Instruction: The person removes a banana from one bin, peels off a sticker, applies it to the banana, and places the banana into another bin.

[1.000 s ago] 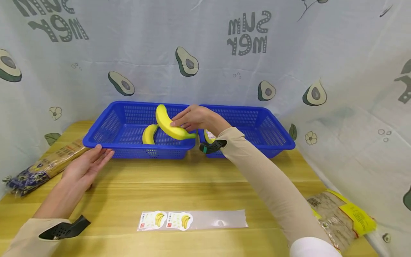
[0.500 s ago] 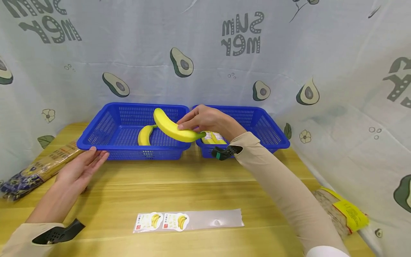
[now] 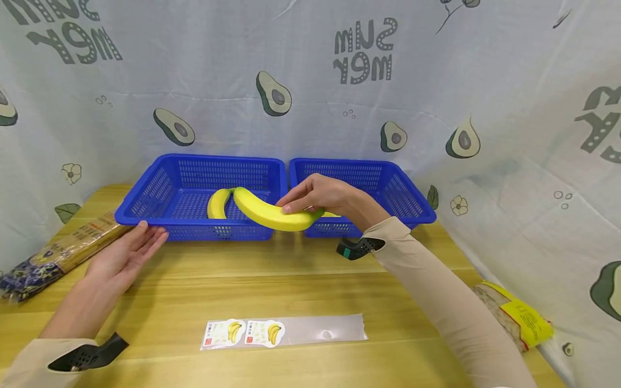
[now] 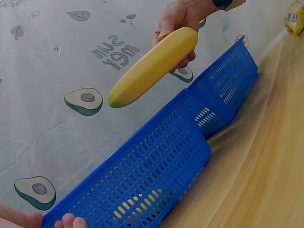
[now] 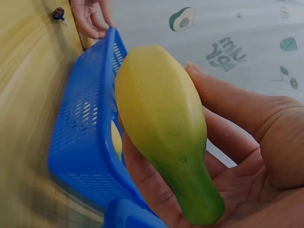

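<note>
My right hand (image 3: pixel 322 195) pinches a yellow banana (image 3: pixel 271 213) with a green end, above the front of the two blue baskets where they meet. The right wrist view shows the thumb on one side of this banana (image 5: pixel 161 109) and fingers on the other. At the front left corner of the left blue basket (image 3: pixel 204 222), my left hand (image 3: pixel 121 256) holds the rim, thumb at the edge and fingers against the outer wall. Another banana (image 3: pixel 218 205) lies inside that basket. In the right blue basket (image 3: pixel 417 220), something yellow is mostly hidden behind my right hand.
A clear strip (image 3: pixel 325 330) with two banana stickers (image 3: pixel 264 333) lies on the wooden table (image 3: pixel 233 291) in front. A long brown package (image 3: pixel 68 256) is at the left, and a yellow-labelled bag (image 3: pixel 524 318) at the right edge. A printed curtain (image 3: pixel 218 64) hangs behind.
My right hand has carried the banana rightward and lower, from over the left basket toward the baskets' front edges. My left hand stays at the left basket's rim. The head view has shifted slightly.
</note>
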Motion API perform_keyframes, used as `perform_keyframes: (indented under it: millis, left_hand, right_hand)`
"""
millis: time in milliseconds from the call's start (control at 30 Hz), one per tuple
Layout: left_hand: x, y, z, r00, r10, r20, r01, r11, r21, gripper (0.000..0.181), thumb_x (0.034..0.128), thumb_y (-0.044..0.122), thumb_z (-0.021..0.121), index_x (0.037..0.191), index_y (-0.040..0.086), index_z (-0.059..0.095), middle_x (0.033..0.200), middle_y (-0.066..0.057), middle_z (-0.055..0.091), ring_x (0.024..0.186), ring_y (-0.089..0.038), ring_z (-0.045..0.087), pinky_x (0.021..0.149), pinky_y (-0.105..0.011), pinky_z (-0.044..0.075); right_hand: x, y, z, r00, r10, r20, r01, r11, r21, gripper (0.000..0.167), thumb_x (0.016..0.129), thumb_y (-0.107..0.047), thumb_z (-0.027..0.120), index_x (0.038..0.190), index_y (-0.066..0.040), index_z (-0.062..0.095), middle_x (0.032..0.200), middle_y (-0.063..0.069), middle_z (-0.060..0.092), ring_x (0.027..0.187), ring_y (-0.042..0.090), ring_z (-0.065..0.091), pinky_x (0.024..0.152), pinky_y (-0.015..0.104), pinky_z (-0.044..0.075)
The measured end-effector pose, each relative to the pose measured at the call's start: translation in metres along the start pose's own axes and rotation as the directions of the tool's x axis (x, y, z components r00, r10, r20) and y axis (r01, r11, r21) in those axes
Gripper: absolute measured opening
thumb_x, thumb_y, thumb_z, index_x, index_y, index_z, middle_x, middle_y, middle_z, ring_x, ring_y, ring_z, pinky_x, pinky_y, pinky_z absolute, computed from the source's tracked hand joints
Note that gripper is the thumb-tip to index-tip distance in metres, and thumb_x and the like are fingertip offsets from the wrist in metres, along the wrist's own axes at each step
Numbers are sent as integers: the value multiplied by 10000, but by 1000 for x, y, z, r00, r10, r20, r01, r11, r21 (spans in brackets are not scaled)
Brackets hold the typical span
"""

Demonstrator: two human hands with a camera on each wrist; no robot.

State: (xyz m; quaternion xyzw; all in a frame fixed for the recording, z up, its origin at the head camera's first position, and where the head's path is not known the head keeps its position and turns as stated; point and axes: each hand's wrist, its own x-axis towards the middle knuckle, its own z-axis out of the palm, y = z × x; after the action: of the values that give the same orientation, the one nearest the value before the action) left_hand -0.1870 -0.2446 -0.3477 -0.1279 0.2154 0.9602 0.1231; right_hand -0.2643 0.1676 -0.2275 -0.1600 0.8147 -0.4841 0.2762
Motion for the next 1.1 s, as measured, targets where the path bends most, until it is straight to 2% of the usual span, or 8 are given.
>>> perform_keyframes:
  millis: [200,333,433,533,633,733,800,1100]
  left_hand:
    - [-3,-17,4,997,-16,76,5,989,148,231,1110,27,522,1024,-16,732,1031,-166,735,997,-297,773,973,-408,644]
    - [-4,-34,10,993,-27,116,-15,938,347,293,1128,44,493,1016,34,764,1044,-102,754,1017,-236,776,953,-357,649]
    - [-4,-49,16,989,-36,146,-45,855,517,291,1147,90,487,1050,97,761,1083,-48,771,1049,-190,772,963,-324,640]
    - [-4,-65,26,984,-55,172,-75,743,665,251,1160,192,507,1263,44,681,1172,-23,767,1102,-158,756,1018,-324,616]
    - [-7,-80,39,978,-92,188,-89,630,772,522,1163,320,510,1533,-46,458,1379,-120,700,1176,-166,732,1082,-365,581]
    - [-10,-94,51,972,-127,198,-95,559,824,693,1153,383,528,1626,-77,316,1485,-197,622,1189,-203,736,1091,-412,574]
    - [-12,-101,57,970,-137,199,-93,551,830,659,1146,364,554,1614,-59,364,1457,-200,635,1161,-224,753,1050,-404,602]
    - [-10,-119,59,983,-107,148,-61,574,816,505,1113,285,641,1492,-24,513,1270,-67,667,1025,-194,790,910,-322,658]
  right_hand:
    - [-4,16,2,996,-60,73,60,998,-1,240,1003,-52,766,1234,7,794,972,93,796,778,175,712,695,254,610]
    - [-7,24,3,990,-90,105,91,996,-9,245,1002,-12,748,1241,34,781,996,85,805,800,160,725,713,243,610]
    - [-9,29,4,989,-94,116,97,995,-25,242,1002,-13,749,1239,21,786,1052,89,813,846,161,727,742,240,598]
    - [-11,34,7,986,-96,140,103,994,-43,238,1004,-34,755,1236,0,795,1146,88,811,933,168,736,781,246,590]
    - [-12,40,9,983,-98,154,107,993,-47,234,996,-36,766,1225,-3,801,1161,97,809,969,165,738,795,246,593]
    - [-13,45,11,982,-94,163,102,994,-40,245,987,-26,771,1228,8,796,1121,85,815,988,158,734,814,247,599]
    - [-15,47,12,981,-97,171,103,994,-29,248,980,-10,772,1226,15,794,1099,80,818,989,158,731,823,245,599]
    - [-18,58,17,970,-107,217,113,994,-12,246,977,-2,774,1221,13,796,1122,85,815,951,158,729,819,237,595]
